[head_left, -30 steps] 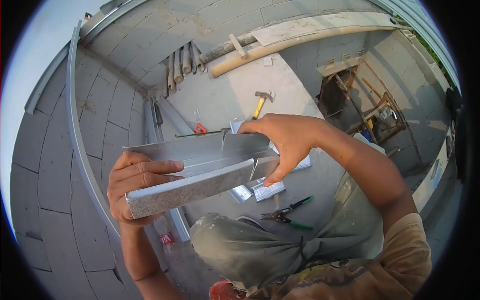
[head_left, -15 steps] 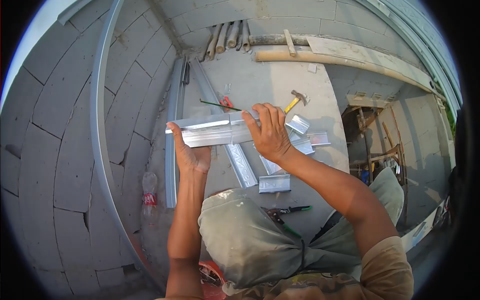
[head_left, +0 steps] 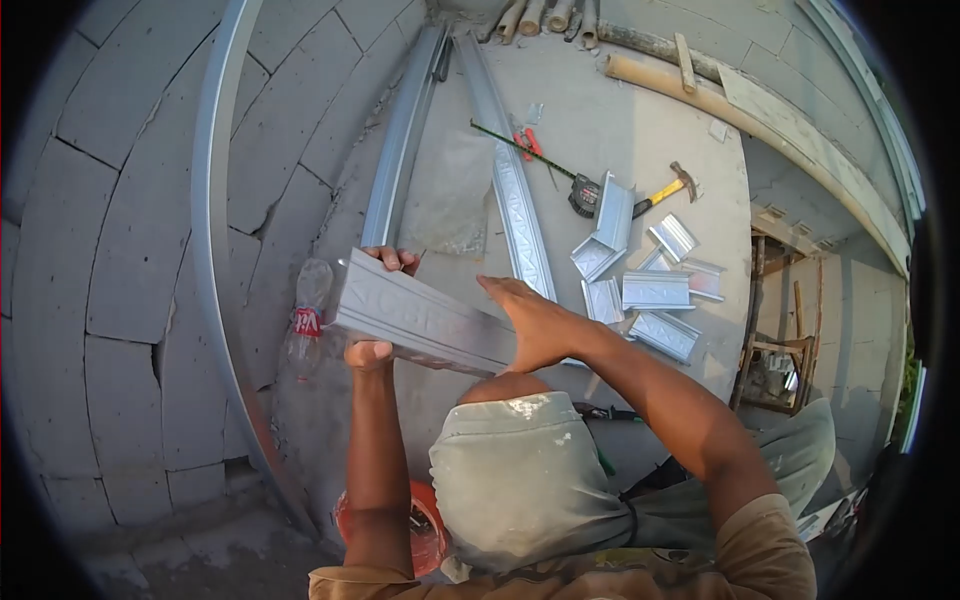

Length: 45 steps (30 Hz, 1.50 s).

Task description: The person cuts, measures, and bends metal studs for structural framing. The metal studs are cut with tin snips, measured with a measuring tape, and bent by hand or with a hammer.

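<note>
A silvery metal channel piece [head_left: 420, 312] with an embossed face is held slantwise above my knee. My left hand [head_left: 372, 350] grips its left end, thumb at the near edge and fingers over the far edge. At the other end my right hand [head_left: 545, 325] rests against the piece with fingers stretched out; its thumb and that end are partly hidden. Past my right hand, a tape measure [head_left: 584, 195] lies on the floor with its blade drawn out. Beside it are an angled metal piece [head_left: 610, 228], a yellow-handled hammer [head_left: 660, 192] and several short channel offcuts [head_left: 657, 290].
Long metal channels [head_left: 405, 140] lie along the block wall [head_left: 130, 260] at left. A plastic bottle [head_left: 308, 320] stands or lies near it. Red-handled pliers [head_left: 527, 143] are on the floor. A red bucket [head_left: 428, 530] is by my left arm. The floor slab ends at an opening at right.
The metal piece has swung round and come down nearer my knee, its embossed face now showing. My right hand's fingers have straightened. The view has shifted, bringing the tape measure's case into sight.
</note>
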### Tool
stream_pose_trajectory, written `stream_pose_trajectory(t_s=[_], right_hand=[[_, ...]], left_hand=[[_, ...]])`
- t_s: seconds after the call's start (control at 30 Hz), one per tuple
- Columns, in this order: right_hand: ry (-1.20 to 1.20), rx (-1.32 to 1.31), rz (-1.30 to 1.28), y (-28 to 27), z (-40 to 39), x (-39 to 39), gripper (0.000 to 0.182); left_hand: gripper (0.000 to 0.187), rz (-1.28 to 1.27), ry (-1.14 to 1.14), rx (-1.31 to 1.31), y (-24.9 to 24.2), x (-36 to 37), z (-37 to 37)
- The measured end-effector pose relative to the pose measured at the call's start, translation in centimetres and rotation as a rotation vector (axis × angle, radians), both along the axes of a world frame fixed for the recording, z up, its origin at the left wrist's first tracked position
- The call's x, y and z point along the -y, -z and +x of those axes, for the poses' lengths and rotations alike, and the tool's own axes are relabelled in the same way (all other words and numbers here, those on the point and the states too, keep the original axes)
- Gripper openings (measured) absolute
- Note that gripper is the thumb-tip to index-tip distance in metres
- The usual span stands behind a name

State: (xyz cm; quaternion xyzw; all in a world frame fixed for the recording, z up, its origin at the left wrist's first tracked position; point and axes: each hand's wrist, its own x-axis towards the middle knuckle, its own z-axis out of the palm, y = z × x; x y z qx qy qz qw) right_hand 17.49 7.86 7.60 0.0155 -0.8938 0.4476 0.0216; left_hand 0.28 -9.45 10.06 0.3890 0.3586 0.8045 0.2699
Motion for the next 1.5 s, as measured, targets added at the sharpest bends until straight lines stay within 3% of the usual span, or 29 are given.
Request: stream_pose_trajectory(t_s=[0.03, 0.17, 0.2, 0.27, 0.37, 0.4, 0.47, 0.5, 0.57, 0.67, 0.7, 0.73, 0.77, 0.83, 0.87, 0.9, 0.93, 0.97, 1.0, 1.03, 1.07, 1.13, 1.17, 1.23, 1.27, 1.33, 1.37, 1.43, 1.5], right_hand=[[-0.081, 0.333, -0.193, -0.5, -1.0, 0.9, 0.112], [0.1, 0.229, -0.205, 5.6, -3.3, 4.3, 0.092], [0.081, 0.247, -0.208, 7.3, -4.0, 4.6, 0.092], [0.386, 0.011, -0.083, 10.2, -4.8, 5.8, 0.097], [0.498, 0.067, 0.02, 13.8, -5.6, 7.8, 0.097], [0.49, 0.076, 0.015, 13.7, -5.9, 7.8, 0.097], [0.324, 0.509, -0.208, 13.5, -5.8, 7.2, 0.115], [0.309, 0.522, -0.207, 13.5, -5.9, 6.9, 0.115], [0.546, 0.2, -0.181, 13.1, -6.5, 6.0, 0.138], [0.474, 0.05, -0.183, 8.4, -9.3, 2.7, 0.147], [0.411, -0.025, -0.006, 6.8, -10.0, 1.9, 0.141], [0.347, -0.101, 0.168, 5.3, -10.8, 1.2, 0.135], [0.344, -0.098, 0.166, 3.8, -11.7, 0.7, 0.135], [0.11, -0.278, 0.396, 1.5, -13.7, 0.0, 0.105], [0.111, -0.277, 0.401, 1.1, -14.9, 0.0, 0.105], [-0.002, 0.034, 0.429, 0.7, -16.2, -0.1, 0.082], [-0.113, 0.346, 0.451, 0.4, -17.3, -0.6, 0.059], [-0.109, 0.348, 0.459, 1.3, -18.2, -1.4, 0.059], [-0.142, 0.31, 0.504, 3.3, -19.1, -2.1, 0.046], [-0.181, 0.27, 0.548, 4.9, -19.9, -2.6, 0.036], [-0.182, 0.266, 0.557, 5.6, -20.9, -3.2, 0.036], [-0.323, 0.481, 0.597, 6.5, -22.9, -3.9, 0.066], [-0.331, 0.482, 0.6, 7.2, -23.7, -4.1, 0.066], [-0.339, 0.618, 0.634, 8.7, -24.8, -4.7, 0.074], [-0.358, 0.623, 0.647, 9.4, -25.0, -5.0, 0.074], [-0.331, 0.585, 0.563, 10.7, -25.5, -5.9, 0.079], [-0.345, 0.584, 0.568, 11.3, -25.7, -6.3, 0.079], [-0.357, 0.575, 0.547, 11.8, -26.4, -6.5, 0.084], [-0.348, 0.527, 0.53, 12.7, -27.0, -6.5, 0.085]], left_hand=[[0.094, -0.003, -0.019, -0.007, 0.7, 0.1, -0.4], [0.096, -0.107, -0.156, 0.084, 2.4, 1.5, -1.8], [0.089, -0.21, -0.243, 0.122, 2.4, 1.8, -1.6], [0.082, -0.333, -0.322, 0.178, 4.1, 2.3, -1.5], [0.049, -0.593, -0.574, 0.363, 9.5, 3.1, -2.1], [0.049, -0.602, -0.581, 0.371, 10.4, 3.6, -2.6], [0.043, -0.749, -0.322, 0.15, 12.1, 4.9, -3.7], [0.043, -0.755, -0.334, 0.165, 12.1, 4.6, -4.0], [0.058, -0.815, -0.123, 0.052, 11.0, 3.1, -4.7], [0.05, -0.783, 0.012, -0.054, 11.1, 1.7, -6.8], [0.05, -0.783, 0.012, -0.053, 11.0, 1.2, -7.3], [0.055, -0.83, 0.079, -0.087, 10.8, 0.8, -7.8], [0.059, -0.878, 0.146, -0.117, 10.8, 0.6, -8.0], [0.067, -0.867, 0.153, -0.113, 11.1, -0.1, -7.9], [0.075, -0.85, 0.171, -0.123, 11.2, -0.7, -7.7], [0.075, -0.842, 0.173, -0.126, 11.2, -1.2, -7.4], [0.088, -0.876, 0.055, -0.156, 11.6, -1.5, -7.1], [0.101, -0.908, -0.063, -0.184, 12.0, -1.8, -6.6], [0.101, -0.901, -0.062, -0.181, 13.2, -1.6, -4.9], [0.108, -1.033, -0.423, -0.301, 15.1, -0.8, -2.0], [0.115, -1.143, -0.796, -0.423, 16.8, -0.3, 0.9], [0.133, -1.534, -0.676, -0.263, 20.1, 0.2, 6.9], [0.133, -1.535, -0.68, -0.255, 20.6, -0.1, 8.2], [0.106, -1.636, -0.745, -0.327, 21.6, -0.8, 9.9], [0.106, -1.636, -0.752, -0.302, 22.4, -1.1, 9.7], [0.063, -1.354, -1.154, -0.318, 23.9, -2.1, 8.2], [0.063, -1.359, -1.164, -0.306, 24.1, -2.6, 7.8], [0.04, -1.494, -1.278, -0.174, 24.0, -4.0, 6.7], [0.037, -1.576, -1.346, -0.112, 24.2, -5.5, 6.0]])
